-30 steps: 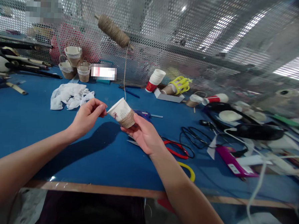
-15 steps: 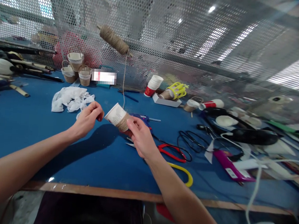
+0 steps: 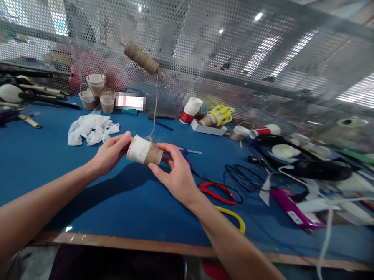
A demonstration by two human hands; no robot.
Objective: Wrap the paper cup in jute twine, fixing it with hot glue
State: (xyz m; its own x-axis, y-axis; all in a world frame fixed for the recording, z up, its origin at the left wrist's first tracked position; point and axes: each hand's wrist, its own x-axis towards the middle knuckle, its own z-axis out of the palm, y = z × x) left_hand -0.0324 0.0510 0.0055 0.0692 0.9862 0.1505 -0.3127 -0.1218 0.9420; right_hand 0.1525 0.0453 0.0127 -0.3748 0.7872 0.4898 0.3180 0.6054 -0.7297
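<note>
Between my hands lies a white paper cup (image 3: 138,149) on its side, its rim to the left and its base end wrapped in brown twine. My right hand (image 3: 175,168) grips the wrapped end, thumb below and fingers above. At the rim, my left hand (image 3: 113,152) has its fingers closed on the cup's edge, some of them hidden. A strand of twine (image 3: 155,105) runs from the cup up to a twine spool (image 3: 141,58) on a rod at the mesh panel.
White cloth (image 3: 92,128) lies behind my left hand. Twine-wrapped cups (image 3: 107,102) and stacked cups (image 3: 191,110) stand at the back. Red-handled scissors (image 3: 217,193), a yellow handle (image 3: 233,217), black cable (image 3: 235,178) and a purple packet (image 3: 296,208) lie to the right.
My left hand has come to the cup's rim and now holds it. The cup has turned more level, and my right hand's grip has shifted around the wrapped end.
</note>
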